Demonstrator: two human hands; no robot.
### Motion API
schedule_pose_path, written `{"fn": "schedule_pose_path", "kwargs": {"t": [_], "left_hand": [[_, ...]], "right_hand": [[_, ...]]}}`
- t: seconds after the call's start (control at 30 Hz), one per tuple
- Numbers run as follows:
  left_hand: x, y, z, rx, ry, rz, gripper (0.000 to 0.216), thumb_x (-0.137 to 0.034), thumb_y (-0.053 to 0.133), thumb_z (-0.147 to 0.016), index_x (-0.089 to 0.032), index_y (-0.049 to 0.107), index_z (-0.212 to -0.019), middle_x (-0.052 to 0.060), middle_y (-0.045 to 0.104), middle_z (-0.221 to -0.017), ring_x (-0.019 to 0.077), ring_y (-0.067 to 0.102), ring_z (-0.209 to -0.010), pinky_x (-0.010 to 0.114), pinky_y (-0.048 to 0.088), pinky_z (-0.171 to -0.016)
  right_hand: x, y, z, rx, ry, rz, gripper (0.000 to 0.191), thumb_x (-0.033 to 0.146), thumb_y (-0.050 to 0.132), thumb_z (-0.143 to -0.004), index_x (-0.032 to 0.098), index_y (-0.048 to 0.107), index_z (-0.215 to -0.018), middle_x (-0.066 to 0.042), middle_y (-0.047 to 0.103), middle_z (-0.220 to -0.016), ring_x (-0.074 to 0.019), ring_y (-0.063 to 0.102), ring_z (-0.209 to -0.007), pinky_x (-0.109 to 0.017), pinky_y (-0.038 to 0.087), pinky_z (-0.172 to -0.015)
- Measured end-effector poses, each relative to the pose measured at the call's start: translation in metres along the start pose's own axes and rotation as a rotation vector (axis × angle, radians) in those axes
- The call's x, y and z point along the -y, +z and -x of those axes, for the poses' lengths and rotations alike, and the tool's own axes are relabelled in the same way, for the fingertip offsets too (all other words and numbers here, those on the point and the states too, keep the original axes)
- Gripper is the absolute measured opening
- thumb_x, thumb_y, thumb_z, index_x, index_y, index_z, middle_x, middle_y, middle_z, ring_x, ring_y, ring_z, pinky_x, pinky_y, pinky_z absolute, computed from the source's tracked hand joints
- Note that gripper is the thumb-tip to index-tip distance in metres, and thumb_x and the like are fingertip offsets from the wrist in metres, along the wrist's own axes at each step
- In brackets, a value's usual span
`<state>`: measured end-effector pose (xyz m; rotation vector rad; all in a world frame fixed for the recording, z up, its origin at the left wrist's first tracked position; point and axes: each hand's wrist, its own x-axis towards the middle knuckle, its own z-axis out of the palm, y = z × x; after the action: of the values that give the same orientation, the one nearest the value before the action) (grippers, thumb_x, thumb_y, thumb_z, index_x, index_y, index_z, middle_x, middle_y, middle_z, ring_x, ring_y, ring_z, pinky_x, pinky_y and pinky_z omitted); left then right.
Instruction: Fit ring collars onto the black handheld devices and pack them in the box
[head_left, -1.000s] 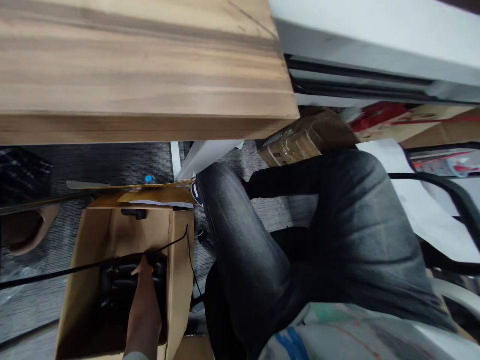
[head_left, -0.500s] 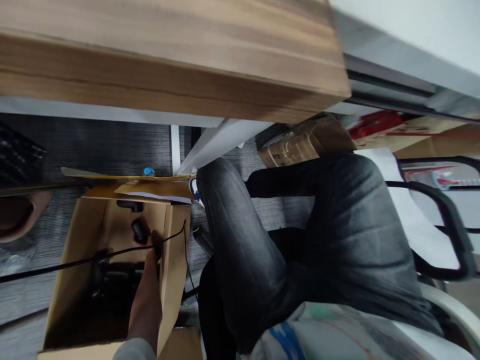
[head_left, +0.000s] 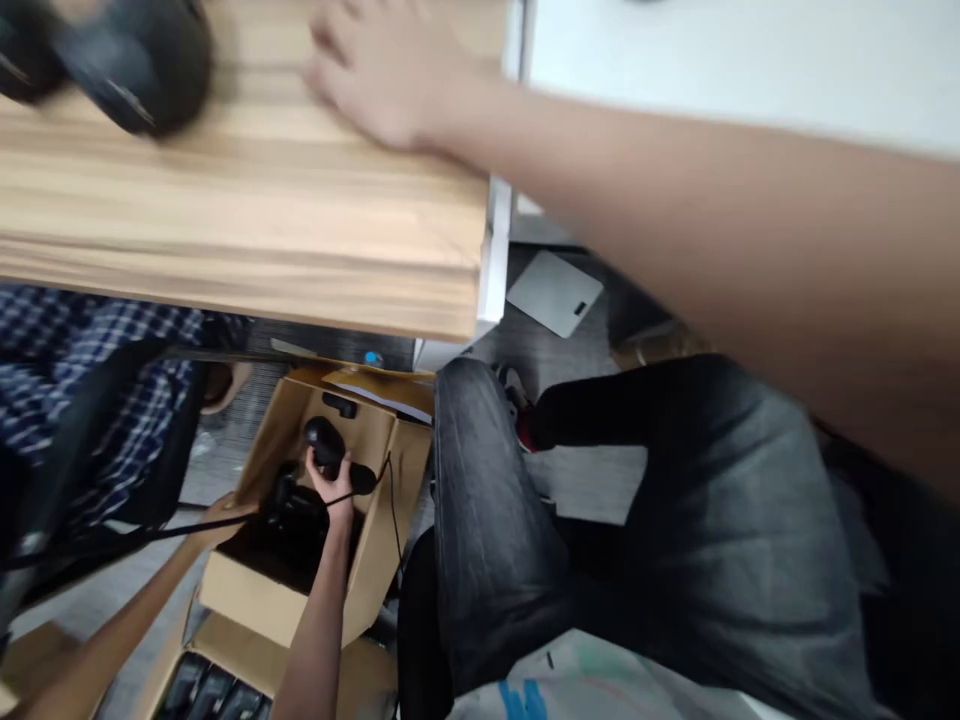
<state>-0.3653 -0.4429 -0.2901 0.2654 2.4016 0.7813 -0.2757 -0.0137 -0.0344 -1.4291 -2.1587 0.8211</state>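
Right hand (head_left: 328,482) curled closed around a rounded black plastic device (head_left: 324,442), its thin black cord (head_left: 150,537) running left beneath the open left hand (head_left: 223,510), fingers spread on the rim of a corrugated cardboard box (head_left: 262,590). Below the grip, dark moulded items (head_left: 292,522) lie in the box. Far above the grip, another person's bare arm (head_left: 675,200) crosses over a wood-grain desktop (head_left: 225,220).
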Motion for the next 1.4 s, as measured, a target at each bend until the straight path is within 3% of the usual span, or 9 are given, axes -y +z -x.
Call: {"fn": "schedule_pose_path", "kwargs": {"t": [0.1, 0.17, 0.43, 0.53, 0.7, 0.83, 1.07, 1.23, 1.4], "left_hand": [[-0.049, -0.033, 0.029, -0.084, 0.097, 0.163, 0.074, -0.024, 0.07, -0.084, -0.03, 0.035, -0.149, 0.012, 0.072, -0.135, 0.0286, 0.074, -0.127, 0.042, 0.062, -0.112], [-0.083, -0.064, 0.048, -0.163, 0.212, 0.303, 0.067, -0.034, 0.075, -0.078, -0.029, 0.043, -0.137, 0.012, 0.074, -0.124, 0.0297, 0.077, -0.117, 0.043, 0.064, -0.107], [-0.281, -0.194, 0.116, -0.157, 0.84, 0.254, 0.072, -0.05, 0.092, -0.068, -0.034, 0.067, -0.133, 0.004, 0.075, -0.117, 0.0304, 0.076, -0.107, 0.041, 0.065, -0.098], [-0.363, -0.199, 0.097, 0.001, 1.003, -0.005, 0.069, -0.032, 0.09, -0.068, -0.032, 0.071, -0.135, 0.004, 0.074, -0.126, 0.0332, 0.071, -0.12, 0.043, 0.058, -0.11], [-0.444, -0.155, 0.039, 0.078, 0.829, -0.391, 0.071, -0.01, 0.091, -0.058, -0.026, 0.077, -0.125, 0.002, 0.075, -0.098, 0.0332, 0.075, -0.099, 0.042, 0.061, -0.097], [-0.471, -0.124, 0.011, 0.066, 0.82, -0.436, 0.071, -0.014, 0.094, -0.061, -0.023, 0.075, -0.128, 0.003, 0.075, -0.094, 0.0305, 0.076, -0.088, 0.039, 0.062, -0.09], [-0.496, -0.11, -0.013, -0.154, 1.098, -0.335, 0.104, -0.026, 0.093, -0.076, -0.016, 0.043, -0.167, 0.014, 0.07, -0.118, 0.0349, 0.068, -0.117, 0.048, 0.051, -0.113], [-0.434, -0.119, 0.009, -0.53, 1.306, -0.221, 0.046, -0.036, 0.076, -0.097, -0.018, 0.068, -0.138, 0.014, 0.068, -0.122, 0.035, 0.058, -0.124, 0.057, 0.04, -0.122], [-0.36, -0.112, 0.023, -0.556, 1.326, -0.318, 0.024, -0.032, 0.064, -0.103, -0.021, 0.075, -0.121, 0.014, 0.07, -0.122, 0.0339, 0.056, -0.116, 0.054, 0.047, -0.113]], "right_hand": [[0.034, -0.016, 0.0, -0.01, -0.444, 0.272, 0.06, 0.039, 0.027, -0.116, -0.002, 0.054, -0.15, -0.018, 0.054, -0.163, -0.038, 0.04, -0.158, -0.057, 0.028, -0.131], [0.036, -0.014, 0.01, -0.033, -0.425, 0.246, 0.048, 0.036, 0.049, -0.115, 0.002, 0.059, -0.148, -0.023, 0.056, -0.162, -0.0399, 0.05, -0.152, -0.06, 0.035, -0.13], [0.025, -0.017, 0.009, -0.036, -0.409, -0.208, 0.044, 0.039, 0.038, -0.116, 0.017, 0.071, -0.135, -0.016, 0.071, -0.145, -0.0315, 0.063, -0.139, -0.049, 0.046, -0.123], [0.022, -0.019, 0.005, -0.056, -0.393, -0.523, 0.05, 0.046, 0.033, -0.116, 0.019, 0.073, -0.131, -0.013, 0.073, -0.142, -0.0268, 0.067, -0.136, -0.043, 0.048, -0.121], [0.014, -0.022, 0.004, -0.138, -0.266, -0.8, 0.059, 0.053, 0.025, -0.114, 0.018, 0.072, -0.126, -0.016, 0.077, -0.132, -0.0269, 0.072, -0.126, -0.042, 0.055, -0.113], [0.013, -0.025, 0.008, -0.188, -0.374, -0.5, 0.04, 0.044, 0.053, -0.106, 0.017, 0.073, -0.127, -0.018, 0.073, -0.137, -0.0321, 0.064, -0.135, -0.047, 0.046, -0.123], [0.017, -0.014, 0.01, -0.125, -0.383, -0.167, 0.079, 0.037, 0.064, -0.101, 0.02, 0.036, -0.173, -0.021, 0.025, -0.179, -0.0411, 0.026, -0.166, -0.064, 0.029, -0.132], [0.018, -0.007, 0.008, -0.012, -0.404, -0.064, 0.069, 0.035, 0.058, -0.104, 0.02, 0.044, -0.17, -0.019, 0.018, -0.182, -0.0452, 0.026, -0.166, -0.07, 0.024, -0.133], [0.013, 0.001, -0.008, -0.039, -0.339, -0.057, 0.074, 0.034, 0.048, -0.106, 0.016, 0.028, -0.175, -0.019, 0.015, -0.183, -0.0424, 0.019, -0.169, -0.07, 0.022, -0.134]]}}
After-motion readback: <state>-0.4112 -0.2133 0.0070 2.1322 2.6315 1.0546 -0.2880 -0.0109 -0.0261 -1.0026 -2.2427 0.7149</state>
